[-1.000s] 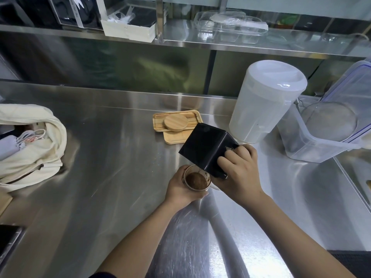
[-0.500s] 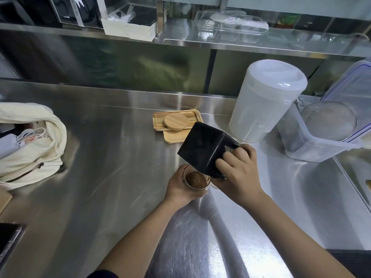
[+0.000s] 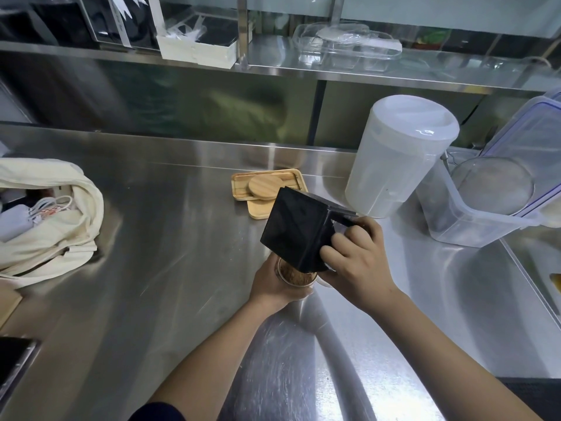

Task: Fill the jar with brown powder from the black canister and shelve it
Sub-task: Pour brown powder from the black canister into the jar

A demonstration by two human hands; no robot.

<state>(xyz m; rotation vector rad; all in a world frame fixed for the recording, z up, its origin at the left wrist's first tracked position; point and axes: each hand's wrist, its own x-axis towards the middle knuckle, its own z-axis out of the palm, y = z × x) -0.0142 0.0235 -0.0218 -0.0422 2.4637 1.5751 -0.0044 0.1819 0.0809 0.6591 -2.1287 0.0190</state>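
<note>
I see a brushed, scuffed steel counter (image 3: pixel 151 268), a glossy black canister (image 3: pixel 296 235), smooth bamboo lids (image 3: pixel 264 186), a frosted plastic pitcher (image 3: pixel 391 165) — and a soft cream cloth bag (image 3: pixel 51 226).

Black square canister (image 3: pixel 299 232) tipped steeply over small clear jar (image 3: pixel 296 276), brown powder (image 3: pixel 292 274) near its rim

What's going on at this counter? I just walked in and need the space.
A person is pouring brown powder from a tilted black canister, held in the right hand, into a small clear jar that the left hand steadies on the steel counter. The round wooden lid lies off on a wooden tray behind.
</note>
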